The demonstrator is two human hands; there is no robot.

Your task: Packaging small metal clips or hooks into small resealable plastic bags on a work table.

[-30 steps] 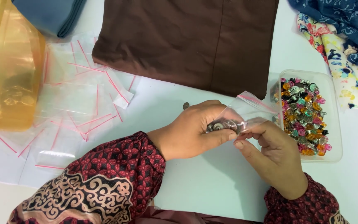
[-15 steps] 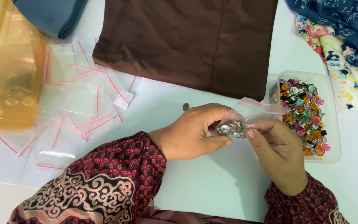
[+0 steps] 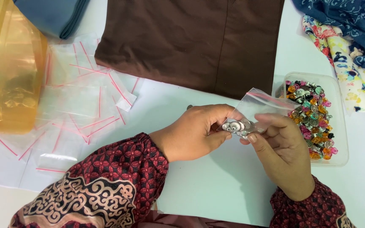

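My left hand [image 3: 195, 131] and my right hand [image 3: 281, 154] hold a small clear zip bag [image 3: 258, 107] between them above the white table [image 3: 216, 185]. Several silver metal pieces [image 3: 237, 126] sit in the bag's lower end, pinched by the fingers of both hands. The bag's red-lined mouth points up and to the right. Right of my hands stands a clear plastic tray [image 3: 341, 126] full of colourful and silver pieces [image 3: 313, 120].
A pile of empty clear zip bags [image 3: 77, 109] with red strips lies at the left. An orange translucent container [image 3: 9, 80] stands at the far left. Brown cloth [image 3: 195, 42] lies behind, blue folded cloth [image 3: 53, 14] at top left, patterned fabrics [image 3: 347, 46] at top right.
The bag has been turned so its mouth stands up to the right, and my right hand has shifted its grip onto the lower end with the silver pieces.
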